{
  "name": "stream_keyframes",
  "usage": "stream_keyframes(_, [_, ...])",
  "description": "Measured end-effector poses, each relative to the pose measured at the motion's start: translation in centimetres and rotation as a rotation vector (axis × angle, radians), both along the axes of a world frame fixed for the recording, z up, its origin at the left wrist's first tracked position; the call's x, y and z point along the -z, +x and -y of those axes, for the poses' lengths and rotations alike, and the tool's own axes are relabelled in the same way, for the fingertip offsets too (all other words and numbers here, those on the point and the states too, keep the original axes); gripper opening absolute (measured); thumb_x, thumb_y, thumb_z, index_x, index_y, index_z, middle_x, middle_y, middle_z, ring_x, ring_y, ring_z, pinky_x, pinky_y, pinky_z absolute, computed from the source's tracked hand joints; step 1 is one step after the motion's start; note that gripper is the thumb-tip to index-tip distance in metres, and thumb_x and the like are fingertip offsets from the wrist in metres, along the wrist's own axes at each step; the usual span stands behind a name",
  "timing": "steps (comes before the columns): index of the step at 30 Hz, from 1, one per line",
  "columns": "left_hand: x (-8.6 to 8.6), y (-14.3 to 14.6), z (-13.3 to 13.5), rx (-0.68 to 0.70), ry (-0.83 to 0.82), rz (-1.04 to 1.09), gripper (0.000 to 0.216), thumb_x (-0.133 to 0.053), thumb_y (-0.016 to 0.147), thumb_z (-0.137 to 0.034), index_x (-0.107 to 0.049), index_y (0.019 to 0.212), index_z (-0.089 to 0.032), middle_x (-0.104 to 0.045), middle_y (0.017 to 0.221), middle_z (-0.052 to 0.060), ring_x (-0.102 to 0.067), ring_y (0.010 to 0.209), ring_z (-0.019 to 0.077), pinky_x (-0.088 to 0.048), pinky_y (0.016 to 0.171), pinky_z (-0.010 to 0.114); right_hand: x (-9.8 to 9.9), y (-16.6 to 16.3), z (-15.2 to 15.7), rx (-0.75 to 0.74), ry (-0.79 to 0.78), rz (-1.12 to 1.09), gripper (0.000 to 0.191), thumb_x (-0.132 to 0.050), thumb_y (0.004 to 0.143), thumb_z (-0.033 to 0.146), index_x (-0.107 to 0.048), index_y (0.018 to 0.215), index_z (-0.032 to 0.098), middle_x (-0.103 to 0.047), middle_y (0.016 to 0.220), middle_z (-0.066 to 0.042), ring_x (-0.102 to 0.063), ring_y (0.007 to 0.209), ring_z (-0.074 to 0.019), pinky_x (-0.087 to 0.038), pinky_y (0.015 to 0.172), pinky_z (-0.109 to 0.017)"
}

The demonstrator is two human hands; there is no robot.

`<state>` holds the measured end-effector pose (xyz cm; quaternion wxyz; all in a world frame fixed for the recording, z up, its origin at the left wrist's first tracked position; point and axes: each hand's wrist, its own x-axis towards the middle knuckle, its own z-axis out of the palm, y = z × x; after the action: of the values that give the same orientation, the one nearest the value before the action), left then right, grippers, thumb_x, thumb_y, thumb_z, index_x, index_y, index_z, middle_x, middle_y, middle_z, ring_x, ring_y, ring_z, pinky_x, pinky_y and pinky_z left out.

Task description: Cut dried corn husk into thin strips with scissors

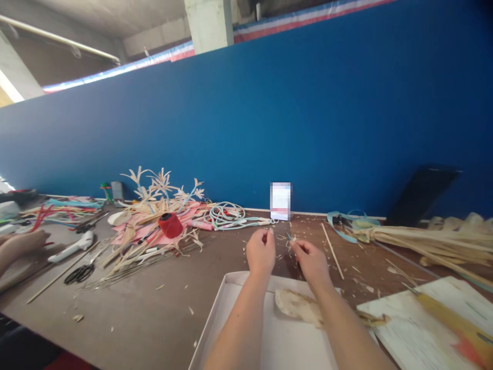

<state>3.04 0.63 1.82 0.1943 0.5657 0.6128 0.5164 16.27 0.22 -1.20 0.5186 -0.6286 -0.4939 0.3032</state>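
A: A blue partition (269,128) runs across beyond the hands, and a brown bench (146,318) spreads under and around them. What lies on it?

B: A shallow white tray (285,352) beneath the forearms, a heap of straw (133,239) out past the left hand (261,252), a pale fibre bundle (400,234) beyond the right hand (311,262), and a dried husk (288,306) in the tray, between the forearms.

A: And the hands?

B: Slightly apart. The right one pinches a slim dark tool (289,237), its tip angled toward the left. The left is curled, thumb close to forefinger; I can't tell whether it holds anything.

A: How would you do this well?

B: I'd rest both wrists for steadiness, grip the tool near its tip, and work in small strokes, directed away from the left fingertips.

A: What's unclear?

B: The tool's kind, for one; fingers cover much of it. The right forearm hides some of the husk, the lower edge cuts off the tray, and the pale shavings near the hands are too small to identify.
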Motion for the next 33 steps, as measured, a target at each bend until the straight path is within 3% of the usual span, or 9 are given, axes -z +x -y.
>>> stream_keyframes(3, [2.0, 0.4, 0.3, 0.049, 0.031, -0.038, 0.027, -0.043, 0.083, -0.038, -0.061, 0.076, -0.019, -0.061, 0.071, 0.001, -0.052, 0.063, 0.0118, -0.038, 0.062, 0.023, -0.3, -0.1, 0.1, 0.017, 0.007, -0.024, 0.037, -0.057, 0.068, 0.051, -0.068, 0.075, 0.016, -0.053, 0.046, 0.001, -0.045, 0.043, -0.0133, -0.034, 0.044, -0.024])
stream_keyframes(5, [2.5, 0.3, 0.5, 0.127, 0.072, -0.023, 0.023, -0.044, 0.083, -0.035, -0.061, 0.083, -0.019, -0.062, 0.077, 0.002, -0.054, 0.067, 0.0119, -0.04, 0.065, 0.024, -0.4, -0.1, 0.2, 0.014, 0.022, -0.055, 0.038, -0.057, 0.068, 0.051, -0.068, 0.076, 0.016, -0.051, 0.045, 0.002, -0.043, 0.041, -0.0123, -0.034, 0.043, -0.024])
stream_keyframes(11, [1.5, 0.1, 1.1, 0.353, 0.143, 0.054, 0.023, -0.046, 0.083, -0.03, -0.062, 0.096, -0.019, -0.063, 0.091, 0.004, -0.056, 0.076, 0.0119, -0.044, 0.068, 0.023, -0.8, -0.5, 0.8, -0.026, 0.091, -0.164, 0.042, -0.058, 0.068, 0.052, -0.067, 0.082, 0.014, -0.047, 0.046, 0.003, -0.041, 0.041, -0.0108, -0.033, 0.042, -0.023])
stream_keyframes(16, [0.9, 0.2, 1.3, 0.43, 0.1, 0.068, 0.023, -0.049, 0.081, -0.03, -0.063, 0.096, -0.019, -0.063, 0.091, 0.005, -0.056, 0.077, 0.013, -0.044, 0.069, 0.023, -1.5, -0.8, 1.2, -0.048, 0.133, -0.117, 0.04, -0.06, 0.067, 0.052, -0.068, 0.081, 0.015, -0.05, 0.048, 0.002, -0.042, 0.044, -0.0107, -0.034, 0.044, -0.023])
stream_keyframes(22, [1.2, 0.1, 0.9, 0.365, 0.084, 0.077, 0.016, -0.05, 0.079, -0.026, -0.063, 0.08, -0.017, -0.061, 0.078, 0.003, -0.054, 0.07, 0.0119, -0.042, 0.065, 0.022, -1.8, -0.8, 1.3, -0.058, 0.101, -0.108, 0.05, -0.053, 0.071, 0.056, -0.067, 0.094, 0.014, -0.056, 0.051, -0.001, -0.045, 0.045, -0.013, -0.034, 0.043, -0.024])
stream_keyframes(28, [1.7, -1.9, -0.1, -0.064, 0.023, 0.061, 0.021, -0.044, 0.082, -0.03, -0.061, 0.086, -0.019, -0.062, 0.084, 0.004, -0.055, 0.074, 0.0133, -0.04, 0.069, 0.025, -1.4, -0.1, 1.0, 0.096, 0.176, 0.098, 0.041, -0.048, 0.077, 0.05, -0.067, 0.092, 0.017, -0.067, 0.075, -0.007, -0.056, 0.06, -0.0175, -0.042, 0.059, -0.027])
stream_keyframes(33, [1.9, -3.2, -0.5, -0.084, -0.13, 0.005, 0.02, -0.046, 0.081, -0.032, -0.062, 0.083, -0.021, -0.065, 0.083, 0.003, -0.057, 0.073, 0.0144, -0.04, 0.065, 0.025, -0.5, 0.0, 0.6, 0.045, 0.166, 0.213, 0.038, -0.047, 0.077, 0.047, -0.068, 0.09, 0.018, -0.069, 0.083, -0.009, -0.059, 0.068, -0.0211, -0.043, 0.064, -0.03])
